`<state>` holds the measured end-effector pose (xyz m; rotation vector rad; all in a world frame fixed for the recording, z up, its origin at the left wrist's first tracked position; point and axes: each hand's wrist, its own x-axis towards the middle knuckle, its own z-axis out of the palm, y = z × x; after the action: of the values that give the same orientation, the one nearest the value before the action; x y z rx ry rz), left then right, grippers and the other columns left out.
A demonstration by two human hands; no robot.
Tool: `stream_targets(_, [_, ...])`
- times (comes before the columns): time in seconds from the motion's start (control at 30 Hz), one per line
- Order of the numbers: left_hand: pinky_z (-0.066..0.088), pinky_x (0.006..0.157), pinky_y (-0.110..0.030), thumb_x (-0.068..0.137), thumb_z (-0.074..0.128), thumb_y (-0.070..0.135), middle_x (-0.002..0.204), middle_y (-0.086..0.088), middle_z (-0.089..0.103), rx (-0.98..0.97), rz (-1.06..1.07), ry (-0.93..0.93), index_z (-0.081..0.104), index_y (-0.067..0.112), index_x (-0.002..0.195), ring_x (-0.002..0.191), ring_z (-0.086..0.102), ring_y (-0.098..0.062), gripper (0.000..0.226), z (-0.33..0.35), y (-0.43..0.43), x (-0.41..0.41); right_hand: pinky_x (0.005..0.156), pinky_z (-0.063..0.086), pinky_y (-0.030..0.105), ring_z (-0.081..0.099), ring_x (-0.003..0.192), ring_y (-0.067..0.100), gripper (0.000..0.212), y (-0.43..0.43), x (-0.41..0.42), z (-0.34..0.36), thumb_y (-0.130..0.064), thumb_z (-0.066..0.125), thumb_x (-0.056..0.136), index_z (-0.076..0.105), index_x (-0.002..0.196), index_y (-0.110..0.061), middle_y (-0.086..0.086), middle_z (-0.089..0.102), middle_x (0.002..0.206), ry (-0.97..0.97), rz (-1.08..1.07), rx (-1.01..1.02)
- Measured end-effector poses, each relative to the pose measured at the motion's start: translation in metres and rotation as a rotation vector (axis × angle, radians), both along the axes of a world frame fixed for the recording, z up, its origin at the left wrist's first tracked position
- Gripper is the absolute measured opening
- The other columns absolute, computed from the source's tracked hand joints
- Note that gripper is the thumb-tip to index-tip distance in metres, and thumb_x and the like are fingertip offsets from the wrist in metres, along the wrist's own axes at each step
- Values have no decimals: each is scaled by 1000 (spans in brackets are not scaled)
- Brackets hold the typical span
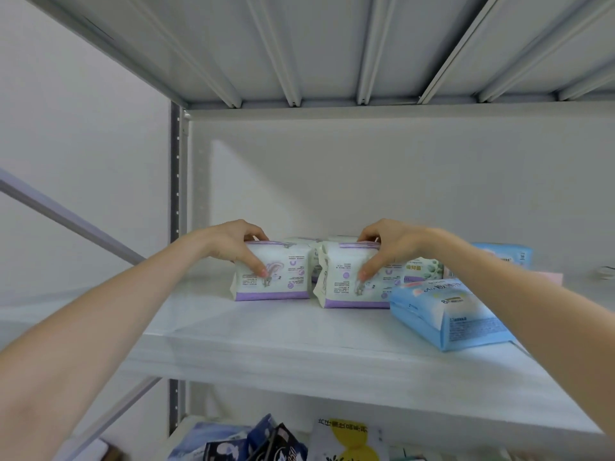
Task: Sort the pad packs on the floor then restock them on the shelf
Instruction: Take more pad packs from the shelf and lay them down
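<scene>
Two white pad packs with purple bands stand side by side on the white shelf board. My left hand grips the top of the left purple pack, thumb down its front. My right hand grips the top of the right purple pack the same way. More white packs sit behind them, mostly hidden. To the right, a light blue pack lies tilted at the front, beside a white pack with green leaves.
Another blue pack and a pink item lie at the back right. The ribbed shelf above hangs low. A steel upright bounds the left side. The lower shelf holds dark blue packs and a white-yellow pack.
</scene>
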<state>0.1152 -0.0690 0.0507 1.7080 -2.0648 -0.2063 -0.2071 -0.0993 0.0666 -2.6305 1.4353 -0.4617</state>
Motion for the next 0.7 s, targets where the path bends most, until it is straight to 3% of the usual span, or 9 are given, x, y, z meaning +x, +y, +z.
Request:
stream_targets(0.13, [52, 89, -30, 56, 92, 36, 109, 7, 64, -133, 8, 50, 61, 28, 116, 96, 64, -11, 69, -6, 27, 7, 68, 52, 26, 63, 84, 9, 62, 23, 9, 5, -46, 90, 53, 61, 105, -27, -11, 65, 96, -61, 14, -138])
stream_targets(0.23, [49, 62, -11, 58, 92, 30, 104, 7, 65, -263, -2, 155, 61, 25, 114, 78, 63, 3, 64, -5, 51, 17, 62, 53, 25, 62, 78, 7, 62, 48, 16, 14, -46, 90, 52, 60, 103, -29, -11, 64, 92, -160, 12, -217])
stream_targets(0.3, [43, 47, -9, 59, 92, 27, 101, 6, 66, -335, -7, 224, 62, 25, 112, 67, 61, 4, 60, -4, 68, 27, 60, 53, 23, 64, 76, 6, 61, 67, 20, 19, -45, 91, 51, 62, 101, -28, -11, 66, 90, -237, 16, -255])
stream_targets(0.4, [54, 79, -26, 56, 93, 31, 108, 4, 66, -357, 0, 304, 63, 29, 110, 94, 64, -10, 62, -5, 93, 42, 63, 56, 25, 67, 74, 6, 59, 96, 24, 19, -44, 91, 52, 63, 102, -28, -11, 69, 89, -323, 10, -266])
stream_targets(0.43, [53, 83, -29, 55, 94, 31, 109, 4, 66, -350, 0, 322, 63, 30, 110, 96, 64, -11, 63, -6, 102, 47, 64, 58, 27, 68, 75, 7, 59, 105, 26, 17, -43, 91, 53, 63, 103, -28, -10, 69, 89, -350, 6, -256])
stream_targets(0.5, [51, 70, -25, 53, 94, 32, 107, 4, 67, -334, -9, 349, 64, 31, 109, 90, 65, -7, 63, -11, 118, 55, 68, 59, 30, 69, 79, 9, 60, 121, 29, 11, -43, 90, 54, 63, 105, -28, -8, 69, 92, -393, 2, -228])
stream_targets(0.6, [42, 51, -9, 50, 94, 36, 102, 11, 69, -325, 7, 364, 65, 32, 106, 74, 61, 10, 62, -20, 145, 61, 69, 60, 31, 70, 78, 11, 60, 146, 31, 2, -41, 90, 54, 63, 105, -26, -6, 70, 93, -446, -2, -178])
stream_targets(0.7, [47, 66, -15, 39, 93, 45, 103, 12, 70, -289, 10, 398, 67, 30, 105, 85, 64, 5, 72, -25, 172, 60, 68, 60, 30, 71, 75, 10, 59, 169, 25, -8, -40, 91, 50, 64, 101, -26, -5, 71, 91, -476, -10, -139])
